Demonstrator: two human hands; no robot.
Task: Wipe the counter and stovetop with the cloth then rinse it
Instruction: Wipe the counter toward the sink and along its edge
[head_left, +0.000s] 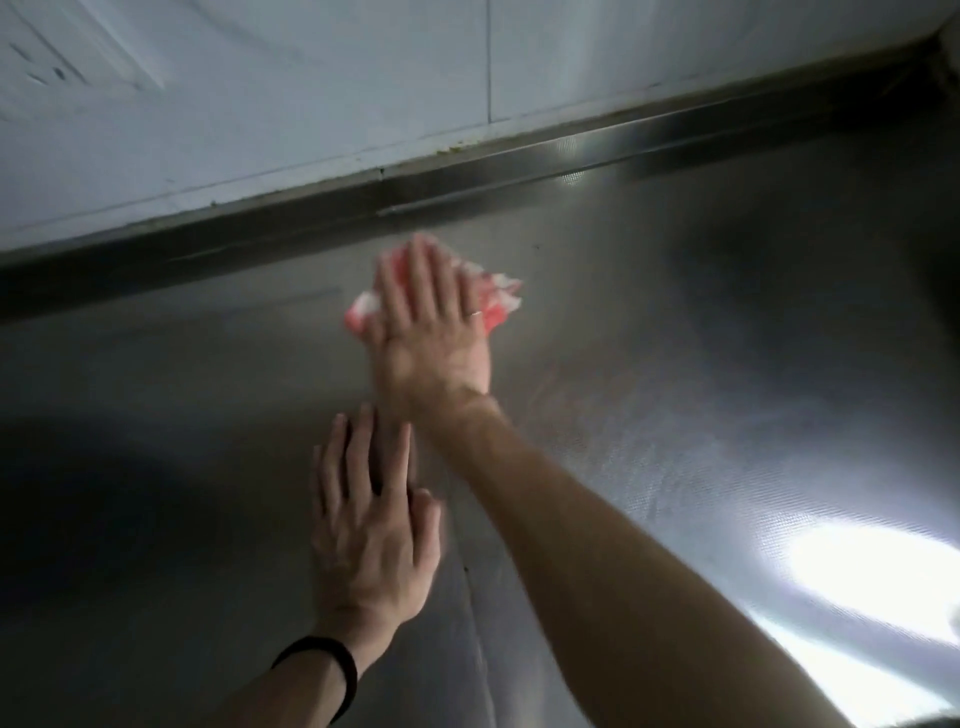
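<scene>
A red and white cloth (493, 301) lies on the stainless steel counter (701, 338), near the raised back edge. My right hand (434, 332) presses flat on the cloth with straight fingers; the cloth shows on both sides of the hand. My left hand (369, 530) rests flat on the counter closer to me, fingers straight and spread, holding nothing. A dark band sits on the left wrist. The stovetop is out of view.
A steel upstand (467, 182) runs along the back of the counter under a white tiled wall (311, 104). A bright light reflection (857, 566) glares at the lower right. A seam (475, 623) in the steel runs toward me.
</scene>
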